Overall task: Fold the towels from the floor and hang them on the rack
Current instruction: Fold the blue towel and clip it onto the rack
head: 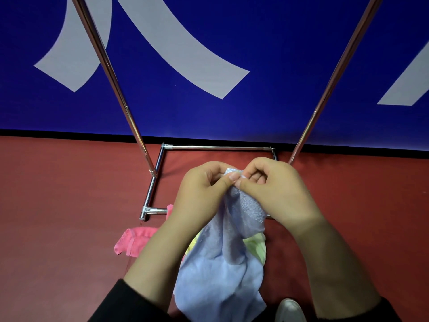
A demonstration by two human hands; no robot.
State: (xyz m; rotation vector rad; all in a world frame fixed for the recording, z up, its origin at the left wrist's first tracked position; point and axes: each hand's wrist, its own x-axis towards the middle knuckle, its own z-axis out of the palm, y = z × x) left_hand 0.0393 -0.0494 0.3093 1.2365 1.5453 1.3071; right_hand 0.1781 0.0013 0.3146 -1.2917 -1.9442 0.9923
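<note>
Fingers of both hands pinch one corner of the pale blue terry towel hanging above the red floor — folding looks barely begun — next, probably finding a second corner.

Light blue terry towel hangs bunched, top corner raised; pink towel and yellow-green towel crumpled on floor beside chrome tube rack.

Pretty even, soft light, nothing harsh. Your hands throw only faint shadows. Bright glints run along the chrome rack poles above them. Wide-angle lens splays those poles outward toward the top corners. Slightly soft overall, no real motion blur.
</note>
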